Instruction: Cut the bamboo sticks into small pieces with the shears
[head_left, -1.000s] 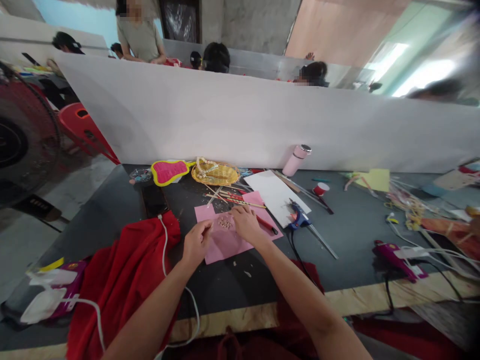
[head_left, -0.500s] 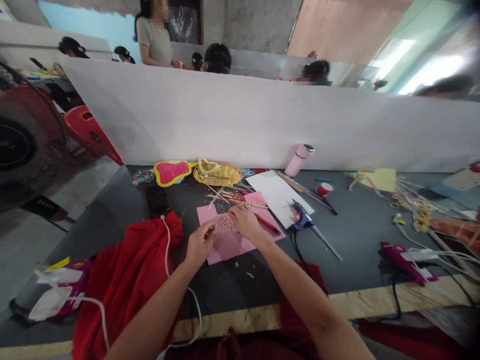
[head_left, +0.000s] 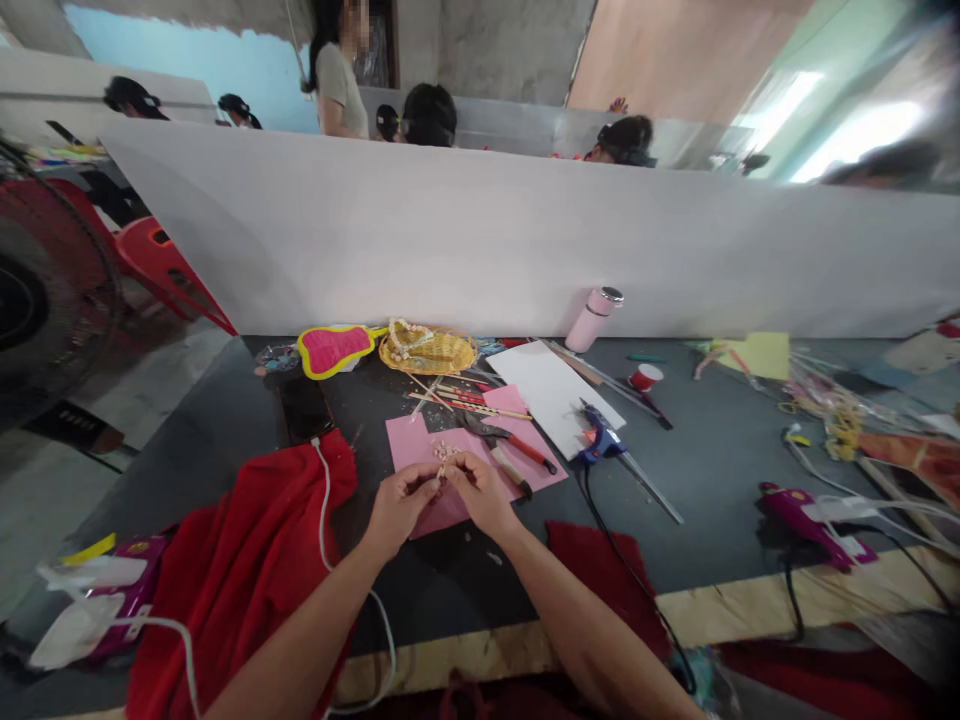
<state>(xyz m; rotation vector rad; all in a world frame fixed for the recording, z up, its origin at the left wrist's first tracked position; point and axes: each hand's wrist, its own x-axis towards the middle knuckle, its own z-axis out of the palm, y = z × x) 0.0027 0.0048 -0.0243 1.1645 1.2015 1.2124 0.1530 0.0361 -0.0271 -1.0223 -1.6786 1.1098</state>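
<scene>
My left hand (head_left: 401,502) and my right hand (head_left: 480,490) meet over the near part of a pink paper sheet (head_left: 551,462). Both are closed in a pinch, fingertips almost touching; a tiny pale bit seems to be between them, too small to name. Just beyond the fingertips lies a small pile of pale beige pieces (head_left: 444,449), partly covered by my fingers. Pliers with red handles (head_left: 531,452) rest on the paper right of my right hand. Beside them is a short tool with a pale handle and dark end (head_left: 511,474).
Behind the paper lie thin sticks (head_left: 450,395) and a yellow woven basket (head_left: 442,355). To the right are a white board (head_left: 559,390), a blue glue gun (head_left: 600,435) and a pink bottle (head_left: 594,320). Red cloth (head_left: 255,540), a phone (head_left: 306,408) and a white cable (head_left: 322,500) are left.
My right hand has come back from the pile toward me and joined my left hand, which moved slightly right. The pliers now show more fully. A standing person beyond the partition moved right.
</scene>
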